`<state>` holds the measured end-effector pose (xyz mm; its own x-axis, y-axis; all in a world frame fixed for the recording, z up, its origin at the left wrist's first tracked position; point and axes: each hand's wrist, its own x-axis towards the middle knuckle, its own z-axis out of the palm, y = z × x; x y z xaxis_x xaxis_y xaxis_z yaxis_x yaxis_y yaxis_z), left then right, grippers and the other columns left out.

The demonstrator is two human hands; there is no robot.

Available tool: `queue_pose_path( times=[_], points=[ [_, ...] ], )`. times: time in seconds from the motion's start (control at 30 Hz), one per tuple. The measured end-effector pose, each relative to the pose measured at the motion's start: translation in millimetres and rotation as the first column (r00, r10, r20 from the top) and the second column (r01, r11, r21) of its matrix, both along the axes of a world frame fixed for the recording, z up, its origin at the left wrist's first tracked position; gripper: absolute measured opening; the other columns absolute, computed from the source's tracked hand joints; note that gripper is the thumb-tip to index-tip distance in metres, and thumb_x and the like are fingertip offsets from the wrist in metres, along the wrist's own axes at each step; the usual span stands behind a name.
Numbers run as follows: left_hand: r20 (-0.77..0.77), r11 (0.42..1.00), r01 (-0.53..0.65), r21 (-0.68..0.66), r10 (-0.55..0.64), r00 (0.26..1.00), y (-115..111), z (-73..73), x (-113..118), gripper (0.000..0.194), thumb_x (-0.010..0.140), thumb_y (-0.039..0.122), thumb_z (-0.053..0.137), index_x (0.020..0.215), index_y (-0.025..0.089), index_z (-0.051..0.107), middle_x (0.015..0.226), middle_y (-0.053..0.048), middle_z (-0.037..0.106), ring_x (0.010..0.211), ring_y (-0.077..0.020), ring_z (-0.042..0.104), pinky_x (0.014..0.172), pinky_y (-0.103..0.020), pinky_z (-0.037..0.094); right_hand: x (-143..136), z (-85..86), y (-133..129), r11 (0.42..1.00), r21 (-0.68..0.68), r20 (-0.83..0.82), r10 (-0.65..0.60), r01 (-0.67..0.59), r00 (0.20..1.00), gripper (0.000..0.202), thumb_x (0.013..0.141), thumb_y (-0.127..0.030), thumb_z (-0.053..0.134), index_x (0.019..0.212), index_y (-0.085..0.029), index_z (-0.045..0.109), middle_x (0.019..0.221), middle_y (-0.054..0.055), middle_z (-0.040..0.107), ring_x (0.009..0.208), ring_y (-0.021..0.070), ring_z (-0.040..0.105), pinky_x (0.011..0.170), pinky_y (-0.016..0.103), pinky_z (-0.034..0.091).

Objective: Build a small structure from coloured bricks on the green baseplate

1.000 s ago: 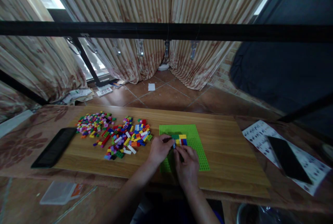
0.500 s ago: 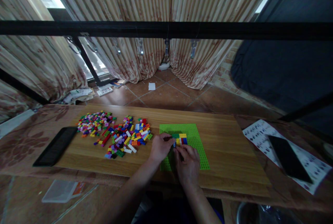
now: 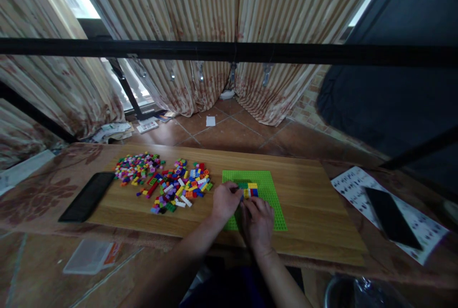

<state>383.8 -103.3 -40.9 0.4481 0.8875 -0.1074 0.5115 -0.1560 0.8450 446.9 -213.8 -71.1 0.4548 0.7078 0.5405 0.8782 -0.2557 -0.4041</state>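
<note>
A green studded baseplate (image 3: 275,210) lies on the wooden board. On its upper middle sits a block of toy bricks (image 3: 252,186) in green, yellow, red, blue and white. My left hand (image 3: 226,200) reaches over the plate's left side, fingertips pinched at the block's near left corner. My right hand (image 3: 259,220) is just right of it, thumb and fingers pinched close to the left fingertips. A bit of blue, apparently a small toy brick, shows between both hands' fingertips. The fingers hide most of it and the block's left part.
Loose bricks (image 3: 181,186) lie in piles on the left of the wooden board (image 3: 315,212). A dark tablet (image 3: 86,197) rests at the left edge. At right, a phone-like black slab (image 3: 391,217) lies on a printed sheet (image 3: 352,181). A black bar (image 3: 286,53) crosses beyond the board.
The view has tilted up and shifted slightly. Both hands stay together at the block's near left corner, with only small finger movement.
</note>
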Motion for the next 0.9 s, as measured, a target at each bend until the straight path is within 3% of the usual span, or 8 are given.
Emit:
queue_pose_path(
  times=[0.13,0.27,0.33,0.53,0.9],
  points=[
    [0.06,0.999,0.034,0.003,-0.034,0.998,-2,-1.7,-5,0.014,0.08,0.023,0.059,0.084,0.016,0.07,0.08,-0.005,0.072,0.074,-0.0152,0.066,0.068,-0.024,0.049,7,2.4,-7,0.998,0.064,-0.065,0.025,-0.021,0.998,0.029,0.094,-0.035,0.043,0.098,-0.02,0.068,0.093,0.006,0.065,0.085,0.0185,0.052,0.076,0.032,0.038],
    [0.128,0.998,0.048,-0.045,-0.042,0.991,-4,-5.0,-17,0.027,0.09,0.028,0.042,0.096,0.016,0.066,0.081,-0.004,0.071,0.064,-0.0136,0.066,0.06,-0.023,0.05,24,-1.5,-22,0.987,0.138,-0.125,-0.066,0.083,0.99,0.033,0.095,-0.032,0.039,0.102,-0.016,0.067,0.096,0.01,0.065,0.091,0.02,0.054,0.082,0.035,0.042],
    [0.154,0.997,0.047,-0.062,-0.037,0.987,-9,-6.0,-24,0.029,0.091,0.026,0.04,0.103,0.016,0.064,0.087,-0.005,0.071,0.068,-0.0143,0.067,0.063,-0.025,0.052,33,-6.4,-31,0.987,0.1,-0.1,-0.115,0.125,0.988,0.035,0.094,-0.034,0.038,0.103,-0.015,0.066,0.098,0.011,0.065,0.093,0.0219,0.054,0.083,0.038,0.042],
    [0.259,0.986,0.164,-0.028,-0.151,0.954,-40,-5.1,-32,0.037,0.085,0.015,0.045,0.119,0.021,0.058,0.114,-0.005,0.067,0.106,-0.0172,0.062,0.095,-0.032,0.048,32,-21.9,-43,0.979,-0.054,0.027,-0.193,0.194,0.981,0.04,0.092,-0.038,0.037,0.106,-0.015,0.066,0.106,0.015,0.064,0.099,0.0274,0.05,0.082,0.043,0.038],
    [0.29,0.975,0.216,-0.054,-0.191,0.938,-46,-7.9,-40,0.06,0.082,0.011,0.045,0.14,0.02,0.035,0.133,-0.01,0.055,0.121,-0.0192,0.053,0.102,-0.037,0.044,24,-20.4,-45,0.972,-0.125,0.115,-0.187,0.201,0.976,0.039,0.091,-0.036,0.037,0.107,-0.016,0.066,0.11,0.014,0.063,0.1,0.0288,0.05,0.078,0.042,0.037]
  ],
)
